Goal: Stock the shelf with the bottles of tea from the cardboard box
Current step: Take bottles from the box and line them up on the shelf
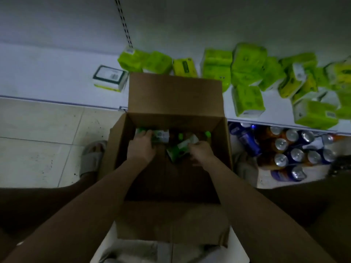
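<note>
An open cardboard box (pixel 174 95) stands on the floor in front of me, its far flap raised against the white shelf (pixel 57 76). Inside lie bottles of tea with green caps and green-white labels. My left hand (pixel 141 147) is closed around one bottle (pixel 161 136) at the box's far left. My right hand (pixel 201 151) grips another bottle (pixel 180 149) lying tilted near the middle. More green caps (pixel 208 133) show at the far side of the box. The near part of the box is dark.
Green and yellow tissue packs (pixel 245 69) lie scattered over the shelf's right half, with a white box (pixel 110 77) to the left. Drink cans (pixel 284 149) are stacked below the shelf on the right. A foot in a grey slipper (pixel 93 156) rests on the tiled floor.
</note>
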`<control>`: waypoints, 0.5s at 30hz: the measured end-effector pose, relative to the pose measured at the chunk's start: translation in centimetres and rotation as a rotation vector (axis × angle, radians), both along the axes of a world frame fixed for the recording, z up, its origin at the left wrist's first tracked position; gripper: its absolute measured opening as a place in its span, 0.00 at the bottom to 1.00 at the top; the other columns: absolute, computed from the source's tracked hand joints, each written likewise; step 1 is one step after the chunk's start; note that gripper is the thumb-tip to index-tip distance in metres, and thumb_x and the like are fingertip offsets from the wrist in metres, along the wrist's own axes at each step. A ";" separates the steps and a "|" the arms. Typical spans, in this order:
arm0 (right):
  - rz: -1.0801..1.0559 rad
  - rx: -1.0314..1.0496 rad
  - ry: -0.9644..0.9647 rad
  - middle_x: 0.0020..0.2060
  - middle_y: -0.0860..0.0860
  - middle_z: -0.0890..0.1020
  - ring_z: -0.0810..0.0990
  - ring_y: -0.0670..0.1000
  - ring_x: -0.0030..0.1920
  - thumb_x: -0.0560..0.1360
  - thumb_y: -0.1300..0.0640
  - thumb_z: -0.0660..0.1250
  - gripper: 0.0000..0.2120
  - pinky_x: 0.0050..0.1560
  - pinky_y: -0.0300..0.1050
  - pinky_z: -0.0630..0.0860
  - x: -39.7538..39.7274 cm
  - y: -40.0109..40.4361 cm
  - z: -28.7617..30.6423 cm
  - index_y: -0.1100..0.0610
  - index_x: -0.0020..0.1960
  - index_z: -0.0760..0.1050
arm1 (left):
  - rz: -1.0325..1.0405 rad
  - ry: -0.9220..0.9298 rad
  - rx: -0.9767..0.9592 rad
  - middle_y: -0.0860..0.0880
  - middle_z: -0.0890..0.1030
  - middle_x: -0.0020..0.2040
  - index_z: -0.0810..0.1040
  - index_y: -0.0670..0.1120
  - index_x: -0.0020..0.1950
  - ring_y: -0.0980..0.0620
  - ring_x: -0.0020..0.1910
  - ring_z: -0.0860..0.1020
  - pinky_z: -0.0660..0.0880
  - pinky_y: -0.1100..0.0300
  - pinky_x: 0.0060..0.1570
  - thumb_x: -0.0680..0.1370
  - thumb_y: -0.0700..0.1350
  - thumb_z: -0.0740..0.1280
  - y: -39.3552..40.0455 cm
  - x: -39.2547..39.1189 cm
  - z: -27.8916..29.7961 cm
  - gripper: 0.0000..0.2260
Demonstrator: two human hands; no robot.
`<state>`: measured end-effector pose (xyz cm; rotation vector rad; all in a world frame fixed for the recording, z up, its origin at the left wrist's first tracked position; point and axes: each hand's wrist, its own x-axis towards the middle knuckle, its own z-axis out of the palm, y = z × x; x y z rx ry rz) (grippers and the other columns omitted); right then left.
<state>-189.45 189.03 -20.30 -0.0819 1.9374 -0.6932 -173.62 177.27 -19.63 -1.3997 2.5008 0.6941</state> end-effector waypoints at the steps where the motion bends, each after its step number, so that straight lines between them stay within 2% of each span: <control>1: -0.041 -0.002 -0.020 0.61 0.57 0.77 0.77 0.58 0.59 0.78 0.52 0.62 0.20 0.49 0.51 0.78 0.1 -0.2 -1.5 0.58 0.69 0.69 | -0.014 -0.036 -0.005 0.43 0.72 0.66 0.68 0.47 0.69 0.41 0.64 0.71 0.73 0.46 0.59 0.77 0.45 0.63 -0.3 -0.4 -1.2 0.20; 3: -0.128 -0.020 -0.050 0.65 0.56 0.76 0.76 0.58 0.62 0.78 0.54 0.63 0.23 0.60 0.53 0.76 0.1 -0.9 -4.0 0.57 0.72 0.67 | -0.050 -0.094 -0.009 0.44 0.70 0.68 0.66 0.47 0.72 0.41 0.67 0.68 0.70 0.45 0.63 0.78 0.46 0.64 -1.0 -1.1 -3.5 0.23; 6: -0.314 -0.018 -0.122 0.68 0.56 0.73 0.74 0.58 0.65 0.77 0.52 0.66 0.27 0.65 0.54 0.73 0.0 -2.4 -6.8 0.56 0.74 0.65 | -0.113 -0.108 -0.013 0.45 0.67 0.71 0.63 0.49 0.75 0.40 0.70 0.65 0.64 0.41 0.68 0.77 0.46 0.65 -2.7 -2.0 -6.6 0.26; 9: -0.482 -0.013 -0.190 0.69 0.56 0.72 0.73 0.59 0.66 0.75 0.51 0.69 0.30 0.63 0.54 0.73 -0.2 -3.7 -8.8 0.55 0.74 0.64 | -0.199 -0.139 -0.018 0.44 0.65 0.73 0.62 0.49 0.75 0.40 0.74 0.60 0.54 0.38 0.73 0.77 0.47 0.67 -4.2 -2.5 -9.3 0.28; 11: -0.549 -0.042 -0.177 0.68 0.56 0.73 0.74 0.58 0.65 0.76 0.54 0.69 0.27 0.59 0.52 0.75 -0.3 -4.3 -9.8 0.53 0.73 0.67 | -0.217 -0.187 -0.003 0.44 0.64 0.74 0.61 0.48 0.76 0.41 0.75 0.58 0.51 0.39 0.74 0.77 0.47 0.67 -4.5 -2.8 -10.6 0.29; 13: -0.580 -0.057 -0.164 0.66 0.56 0.75 0.75 0.58 0.63 0.76 0.55 0.68 0.25 0.55 0.51 0.76 -0.4 -4.6 -10.7 0.52 0.71 0.68 | -0.224 -0.226 -0.002 0.43 0.63 0.74 0.59 0.48 0.76 0.39 0.74 0.58 0.51 0.39 0.73 0.76 0.46 0.67 -4.5 -3.2 -11.4 0.30; 15: -0.617 -0.040 -0.204 0.65 0.57 0.75 0.76 0.59 0.62 0.75 0.56 0.69 0.25 0.56 0.55 0.77 -0.5 -4.6 -11.6 0.54 0.71 0.69 | -0.250 -0.294 -0.054 0.42 0.63 0.72 0.59 0.48 0.76 0.38 0.72 0.59 0.55 0.38 0.70 0.76 0.43 0.67 -4.5 -3.7 -11.8 0.30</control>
